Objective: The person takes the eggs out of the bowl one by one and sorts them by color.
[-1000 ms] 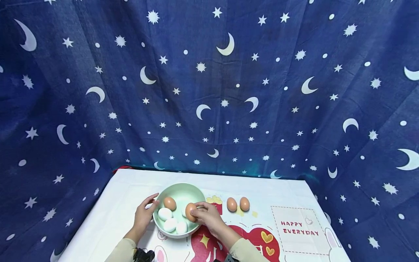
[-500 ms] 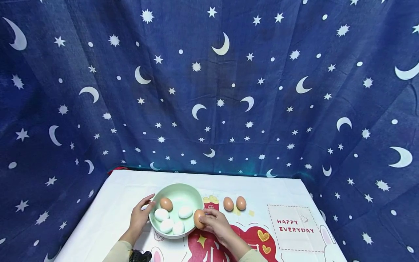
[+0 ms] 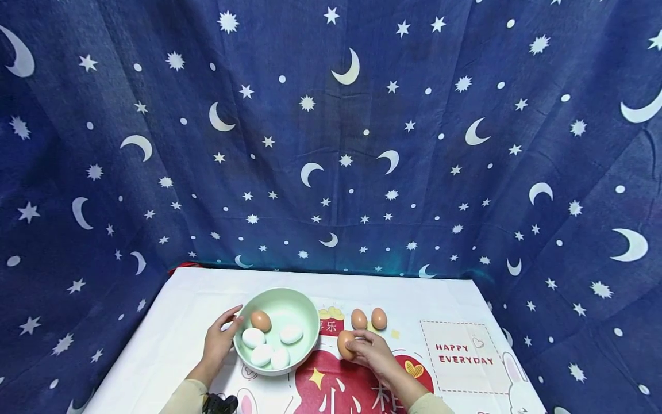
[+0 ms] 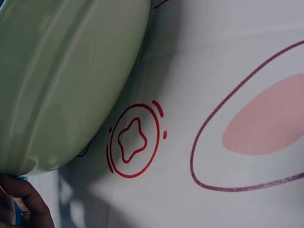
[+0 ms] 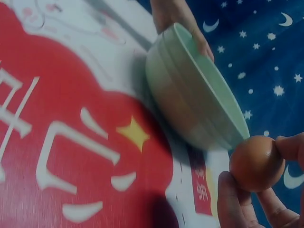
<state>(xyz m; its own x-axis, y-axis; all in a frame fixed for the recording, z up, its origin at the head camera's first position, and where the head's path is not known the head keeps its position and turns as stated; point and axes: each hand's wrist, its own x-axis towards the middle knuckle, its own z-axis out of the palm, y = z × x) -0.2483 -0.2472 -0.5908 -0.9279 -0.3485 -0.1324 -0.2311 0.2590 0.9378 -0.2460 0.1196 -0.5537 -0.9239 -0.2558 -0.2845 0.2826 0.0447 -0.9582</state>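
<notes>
A pale green bowl (image 3: 305,351) stands on the left half of the table, with one brown egg (image 3: 261,321) and several white eggs (image 3: 291,333) inside. My left hand (image 3: 217,344) holds the bowl at its left rim; in the left wrist view, curled fingers (image 4: 28,202) show at the bowl's edge. To the right of the bowl, my right hand (image 3: 372,352) pinches another brown egg (image 3: 346,345) between thumb and fingers. The right wrist view shows this egg (image 5: 256,164) close up, apart from the bowl. Two brown eggs (image 3: 359,319) lie on the cloth just beyond the right hand.
A white cloth (image 3: 414,293) with red heart prints and lettering covers the table. Behind and at both sides hangs a dark blue curtain (image 3: 331,144) with moons and stars. A small black object (image 3: 219,403) is at the left wrist.
The right hand has carried the brown egg from over the bowl, past its right rim, to above the cloth. The left hand stays at the bowl. The head view has shifted slightly.
</notes>
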